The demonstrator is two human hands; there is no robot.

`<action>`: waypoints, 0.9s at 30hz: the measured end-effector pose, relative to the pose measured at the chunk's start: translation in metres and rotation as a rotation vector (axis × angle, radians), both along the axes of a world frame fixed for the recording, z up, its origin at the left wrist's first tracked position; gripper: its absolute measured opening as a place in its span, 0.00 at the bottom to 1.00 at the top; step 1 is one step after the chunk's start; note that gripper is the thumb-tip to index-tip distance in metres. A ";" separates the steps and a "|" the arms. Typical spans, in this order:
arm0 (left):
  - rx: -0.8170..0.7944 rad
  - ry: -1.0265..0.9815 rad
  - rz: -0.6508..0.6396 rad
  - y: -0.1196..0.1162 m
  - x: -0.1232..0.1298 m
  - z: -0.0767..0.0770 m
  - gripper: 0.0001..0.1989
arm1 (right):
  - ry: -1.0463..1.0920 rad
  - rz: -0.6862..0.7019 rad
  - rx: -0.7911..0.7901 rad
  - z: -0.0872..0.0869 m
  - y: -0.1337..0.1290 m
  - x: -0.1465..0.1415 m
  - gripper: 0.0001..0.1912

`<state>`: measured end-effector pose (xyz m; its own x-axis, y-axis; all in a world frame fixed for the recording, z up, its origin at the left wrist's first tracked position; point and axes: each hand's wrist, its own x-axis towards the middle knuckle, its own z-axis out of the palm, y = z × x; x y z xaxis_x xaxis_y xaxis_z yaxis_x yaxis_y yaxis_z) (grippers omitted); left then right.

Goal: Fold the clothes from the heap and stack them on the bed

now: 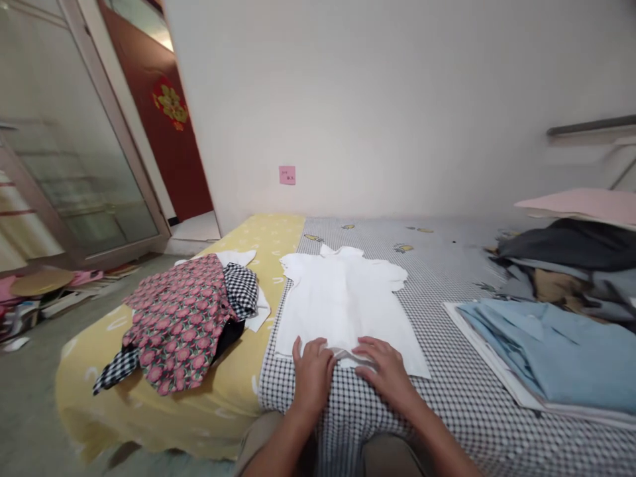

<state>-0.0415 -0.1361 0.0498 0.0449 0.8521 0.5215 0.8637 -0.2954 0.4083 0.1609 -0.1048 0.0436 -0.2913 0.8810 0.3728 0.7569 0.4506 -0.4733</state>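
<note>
A white short-sleeved shirt lies spread out on the checked bedding, its collar towards the wall and its hem towards me. At the left part of the hem, my left hand has its fingertips over the fabric and its thumb at the edge, gripping it. My right hand grips the hem a little further right, fingers above and thumb below. Between the two hands the hem is slightly raised, showing a fold. What the undersides of the fingers touch is partly hidden.
A heap of clothes with a pink floral garment lies on the yellow cover at the left. At the right are a folded light blue garment and a stack with dark clothes. A pink note is on the wall.
</note>
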 end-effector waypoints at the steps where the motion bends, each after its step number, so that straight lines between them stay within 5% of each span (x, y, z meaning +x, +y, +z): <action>1: 0.005 -0.028 0.008 0.002 0.001 0.001 0.07 | -0.017 -0.005 0.033 -0.001 -0.004 -0.001 0.20; 7: -0.023 -0.137 0.001 0.008 0.006 0.008 0.10 | -0.202 -0.004 0.322 -0.004 -0.023 -0.013 0.13; 17: 0.151 -0.046 0.043 0.008 0.011 0.011 0.10 | -0.072 -0.192 0.341 -0.017 -0.020 -0.024 0.14; 22: 0.171 0.210 -0.147 -0.007 0.010 -0.010 0.10 | -0.059 -0.095 0.199 -0.027 -0.039 -0.023 0.12; 25: 0.173 0.326 -0.328 -0.023 -0.017 -0.026 0.12 | 0.002 -0.024 0.128 -0.034 -0.044 0.007 0.08; 27: 0.182 0.377 -0.358 -0.029 -0.047 -0.032 0.11 | 0.120 -0.137 0.108 -0.036 -0.040 0.038 0.14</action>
